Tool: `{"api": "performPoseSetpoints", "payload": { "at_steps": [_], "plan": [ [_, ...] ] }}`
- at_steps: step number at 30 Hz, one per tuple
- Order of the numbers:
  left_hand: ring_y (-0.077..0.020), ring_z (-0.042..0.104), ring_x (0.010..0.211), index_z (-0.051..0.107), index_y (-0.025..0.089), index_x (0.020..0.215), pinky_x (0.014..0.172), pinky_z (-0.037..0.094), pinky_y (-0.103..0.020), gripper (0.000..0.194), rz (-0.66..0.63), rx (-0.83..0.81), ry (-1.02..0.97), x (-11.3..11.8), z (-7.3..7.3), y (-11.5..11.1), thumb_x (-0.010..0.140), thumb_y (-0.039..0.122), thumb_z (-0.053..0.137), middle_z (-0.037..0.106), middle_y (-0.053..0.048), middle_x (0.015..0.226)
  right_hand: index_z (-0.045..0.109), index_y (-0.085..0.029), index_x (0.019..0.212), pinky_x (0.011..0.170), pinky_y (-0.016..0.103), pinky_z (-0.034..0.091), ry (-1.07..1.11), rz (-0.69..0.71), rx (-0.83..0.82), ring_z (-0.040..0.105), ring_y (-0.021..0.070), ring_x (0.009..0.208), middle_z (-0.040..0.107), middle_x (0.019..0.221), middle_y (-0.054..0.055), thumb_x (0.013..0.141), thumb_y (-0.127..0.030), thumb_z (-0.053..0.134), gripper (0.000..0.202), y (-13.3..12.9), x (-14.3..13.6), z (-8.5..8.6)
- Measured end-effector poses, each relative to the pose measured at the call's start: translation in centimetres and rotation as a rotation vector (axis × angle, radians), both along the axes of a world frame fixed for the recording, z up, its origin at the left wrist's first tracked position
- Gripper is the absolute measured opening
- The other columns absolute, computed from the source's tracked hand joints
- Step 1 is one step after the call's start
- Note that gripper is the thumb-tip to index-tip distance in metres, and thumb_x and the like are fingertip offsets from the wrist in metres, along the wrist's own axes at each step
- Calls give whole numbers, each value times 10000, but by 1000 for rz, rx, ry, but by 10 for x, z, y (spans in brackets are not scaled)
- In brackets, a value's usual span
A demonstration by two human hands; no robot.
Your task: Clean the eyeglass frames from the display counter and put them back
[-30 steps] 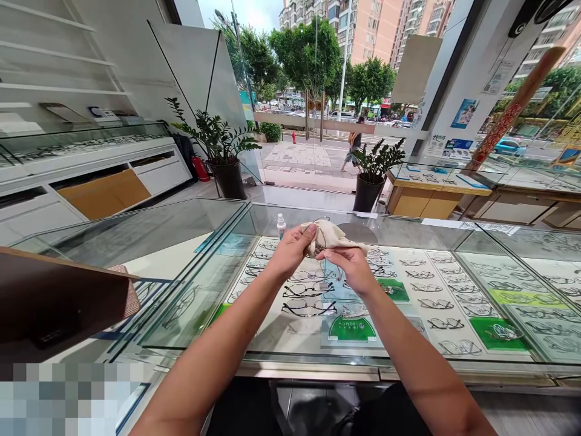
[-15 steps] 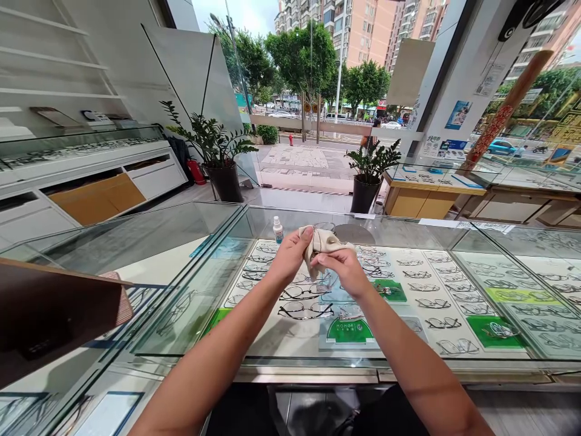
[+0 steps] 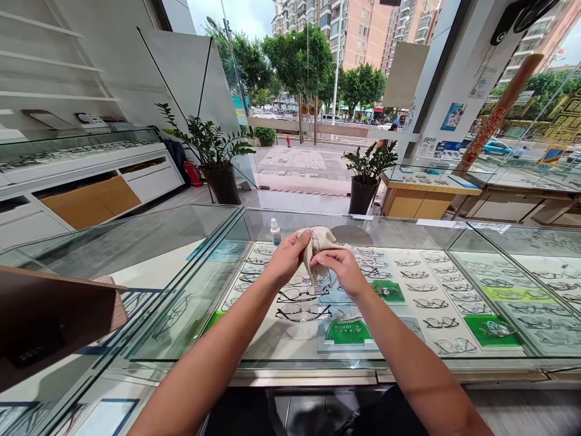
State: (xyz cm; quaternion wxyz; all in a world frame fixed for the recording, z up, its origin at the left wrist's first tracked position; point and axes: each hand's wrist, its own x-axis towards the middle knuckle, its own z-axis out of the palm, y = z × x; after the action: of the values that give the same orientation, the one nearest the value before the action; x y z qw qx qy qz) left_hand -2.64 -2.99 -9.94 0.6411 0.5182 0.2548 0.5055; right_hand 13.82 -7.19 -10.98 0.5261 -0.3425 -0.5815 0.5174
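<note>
The left hand (image 3: 290,254) grips the cloth (image 3: 321,238) between thumb and fingers, and the right hand (image 3: 339,266) pinches its near edge, both above the glass case (image 3: 299,374). The bottle (image 3: 275,234) stands just left and far of them. The step in hand looks like wiping; anything inside the folds is hidden. The next move calls for light, steady finger pressure.

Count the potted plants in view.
2: one potted plant beyond the glass counter, left of the cloth; another potted plant beyond it, to the right. More could be hidden.
</note>
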Motion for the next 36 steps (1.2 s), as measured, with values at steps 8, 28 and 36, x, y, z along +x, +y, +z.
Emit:
{"api": "performPoseSetpoints", "payload": {
  "at_steps": [8,28,36],
  "plan": [
    [-187,670,812,760,119,1121,776,515,-290,548,-46,14,19,-4,-1,3,890,615,773,772,-79,911,876,-267,851,821,347,437,176,-186,86,539,206,864,674,894,36,865,-425,759,197,9,21,8],
    [-126,553,681,765,120,1003,671,434,-240,555,-98,79,96,20,-11,-17,838,649,800,669,-19,760,863,-253,924,845,325,484,278,-53,-22,590,210,944,652,966,33,833,-486,834,252,8,13,3],
    [-113,479,633,661,139,809,610,379,-234,552,-29,104,146,23,-6,-21,838,679,776,590,4,698,771,-255,792,802,319,495,394,-139,-70,600,187,852,710,908,6,716,-394,910,211,7,10,6]
  ]
}}
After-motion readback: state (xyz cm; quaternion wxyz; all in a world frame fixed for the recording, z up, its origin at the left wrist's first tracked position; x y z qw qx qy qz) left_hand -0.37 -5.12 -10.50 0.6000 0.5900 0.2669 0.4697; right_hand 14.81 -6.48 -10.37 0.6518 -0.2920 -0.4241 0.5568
